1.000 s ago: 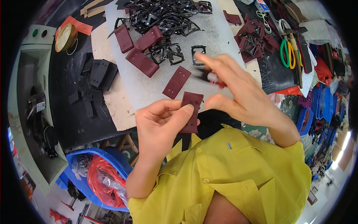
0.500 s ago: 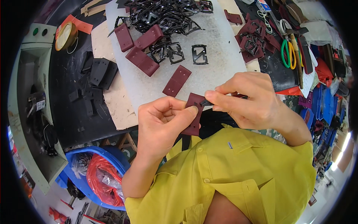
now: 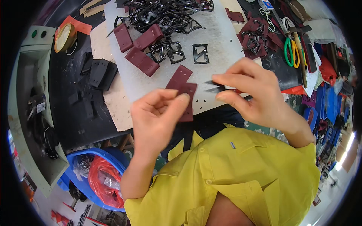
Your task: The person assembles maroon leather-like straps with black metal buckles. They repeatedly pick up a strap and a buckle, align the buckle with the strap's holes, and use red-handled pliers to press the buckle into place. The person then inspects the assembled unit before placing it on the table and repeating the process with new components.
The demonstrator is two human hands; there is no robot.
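My left hand [image 3: 154, 116] pinches a maroon strap piece [image 3: 190, 92] with small holes between thumb and fingers. That piece overlaps another maroon strap piece [image 3: 180, 74] lying on the white sheet. To its right, my right hand [image 3: 250, 88] grips a small dark two-pointed tool [image 3: 211, 82]; its pointed tips are spread apart and clear of the strap piece. Tweezers or snips, I cannot tell which. Several tiny dark bits [image 3: 201, 107] lie on the sheet between the hands. Beyond them sits a single black buckle frame [image 3: 200, 54].
Black buckle frames [image 3: 158, 17] are heaped at the back, with maroon pieces [image 3: 141, 62] before them. Black pieces [image 3: 103, 73] lie left. Maroon pieces with buckles [image 3: 258, 43] and green-handled scissors [image 3: 288, 52] are at right. A blue tub [image 3: 122, 158] stands below the table's left.
My right hand has drawn the two-pointed tool away from the strap piece, and its tips have spread. My left hand has shifted slightly left with the piece. Tiny dark bits now show on the sheet.
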